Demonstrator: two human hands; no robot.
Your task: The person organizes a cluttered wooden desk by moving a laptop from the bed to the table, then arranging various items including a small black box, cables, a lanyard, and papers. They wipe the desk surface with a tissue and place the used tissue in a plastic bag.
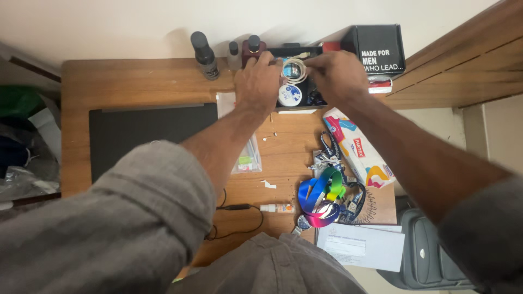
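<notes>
A brown wooden desk (136, 84) lies under the hands, a plain white wall (136, 22) stands just past them, and a wooden ledge (463, 65) slants off to the right.

Both arms reach forward and away from the body, forearms bare, grey sleeves pushed up to the elbows. The left hand (257, 80) lies palm down with its back to the camera, its fingers pointing ahead and curled at the tips. The right hand (336, 75) is just beside it, wrist bent inward, its fingers (313, 61) pinched together toward the left hand. The two hands are close, nearly touching at the fingertips.
</notes>
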